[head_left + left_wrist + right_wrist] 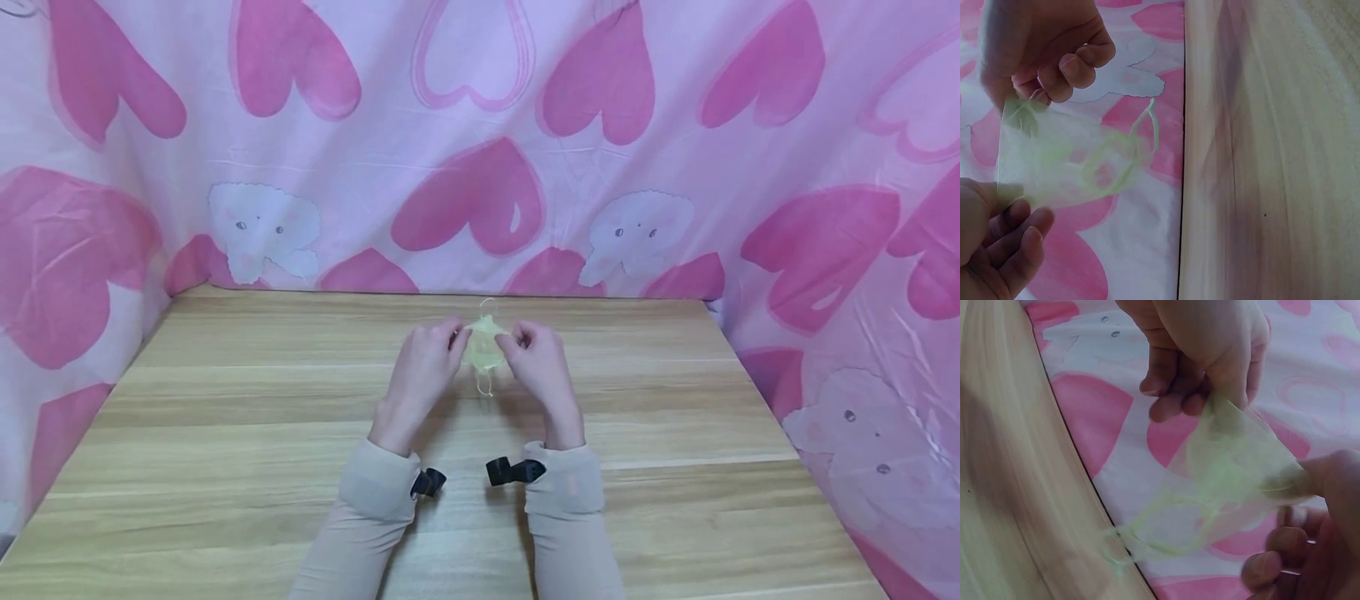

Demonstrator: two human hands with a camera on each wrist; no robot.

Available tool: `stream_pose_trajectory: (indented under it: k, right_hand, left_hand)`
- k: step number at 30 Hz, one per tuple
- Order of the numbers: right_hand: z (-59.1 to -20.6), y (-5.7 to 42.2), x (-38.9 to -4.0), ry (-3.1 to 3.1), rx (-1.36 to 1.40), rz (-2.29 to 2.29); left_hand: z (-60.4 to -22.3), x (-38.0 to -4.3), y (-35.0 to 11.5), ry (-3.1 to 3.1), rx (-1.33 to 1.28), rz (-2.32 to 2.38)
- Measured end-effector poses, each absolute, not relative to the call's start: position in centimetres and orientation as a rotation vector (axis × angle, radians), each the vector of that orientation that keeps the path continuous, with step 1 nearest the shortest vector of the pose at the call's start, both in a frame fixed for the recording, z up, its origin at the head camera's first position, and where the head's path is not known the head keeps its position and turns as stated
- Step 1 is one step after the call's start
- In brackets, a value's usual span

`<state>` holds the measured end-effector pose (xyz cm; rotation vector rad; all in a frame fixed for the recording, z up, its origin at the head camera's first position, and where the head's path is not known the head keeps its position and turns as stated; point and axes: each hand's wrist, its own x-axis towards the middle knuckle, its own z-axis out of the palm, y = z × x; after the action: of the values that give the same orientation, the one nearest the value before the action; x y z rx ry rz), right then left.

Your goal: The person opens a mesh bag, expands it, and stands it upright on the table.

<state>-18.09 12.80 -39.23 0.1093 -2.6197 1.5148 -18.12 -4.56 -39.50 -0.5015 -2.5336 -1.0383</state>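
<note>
A sheer, pale yellow-green drawstring pouch (485, 348) is held up over the far part of the table. My left hand (422, 367) pinches one side of it between thumb and fingers, and my right hand (542, 363) pinches the opposite side. In the left wrist view, the pouch (1063, 159) is spread between both hands, and a thin cord (1154, 122) dangles from its end. A curved, ring-like shape shows through the thin fabric (1235, 465) in the right wrist view; whether it is cord or something inside, I cannot tell.
Under the hands is a wood-grain table (247, 467). A pink and white curtain (465, 196) with hearts and cartoon animals hangs behind its far edge and along both sides. Black wrist cameras (513, 471) sit at the sleeve cuffs.
</note>
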Motion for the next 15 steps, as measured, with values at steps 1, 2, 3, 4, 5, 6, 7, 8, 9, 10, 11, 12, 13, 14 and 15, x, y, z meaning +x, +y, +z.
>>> stream_pose_trajectory:
  k: [1, 2, 3, 4, 5, 6, 7, 8, 9, 10, 11, 12, 13, 14, 15]
  right_hand:
    - [-39.1, 12.8, -18.0, -2.666, 0.114, 1.51]
    - [-39.1, 12.9, -17.9, -2.722, 0.124, 1.509]
    - [-39.0, 12.9, -17.8, -2.777, 0.138, 1.505]
    - [-38.9, 12.8, -17.7, -2.83, 0.154, 1.504]
    - [-38.9, 12.8, -17.7, -2.875, 0.171, 1.512]
    - [-38.9, 12.7, -17.7, -2.905, 0.185, 1.523]
    - [-38.9, 12.7, -17.7, -2.926, 0.183, 1.539]
    - [-38.9, 12.6, -17.7, -2.926, 0.182, 1.55]
    - [-38.9, 12.5, -17.8, -2.912, 0.174, 1.561]
    - [-38.9, 12.4, -17.8, -2.892, 0.159, 1.568]
    - [-39.0, 12.3, -17.9, -2.867, 0.137, 1.574]
    - [-39.0, 12.3, -17.9, -2.841, 0.106, 1.587]
    - [-39.0, 12.3, -18.0, -2.814, 0.076, 1.594]
    - [-39.1, 12.2, -18.0, -2.787, 0.054, 1.598]
    - [-39.1, 12.2, -18.1, -2.762, 0.035, 1.609]
  left_hand:
    - [-39.5, -18.1, -4.6, -2.524, -0.491, -1.042]
    - [-39.5, -18.1, -4.5, -2.512, -0.482, -1.044]
    - [-39.5, -18.1, -4.5, -2.501, -0.474, -1.047]
    - [-39.5, -18.1, -4.5, -2.49, -0.467, -1.049]
    - [-39.6, -18.1, -4.5, -2.48, -0.456, -1.06]
    - [-39.6, -18.2, -4.4, -2.473, -0.442, -1.078]
    - [-39.6, -18.2, -4.3, -2.468, -0.421, -1.103]
    - [-39.6, -18.2, -4.3, -2.465, -0.391, -1.133]
    - [-39.6, -18.2, -4.1, -2.467, -0.362, -1.184]
    - [-39.6, -18.2, -4.0, -2.474, -0.335, -1.255]
    - [-39.5, -18.1, -3.9, -2.484, -0.304, -1.335]
    - [-39.5, -18.0, -3.7, -2.498, -0.275, -1.409]
    - [-39.5, -18.0, -3.6, -2.516, -0.253, -1.471]
    - [-39.5, -17.9, -3.4, -2.534, -0.238, -1.526]
    - [-39.5, -17.8, -3.3, -2.555, -0.236, -1.571]
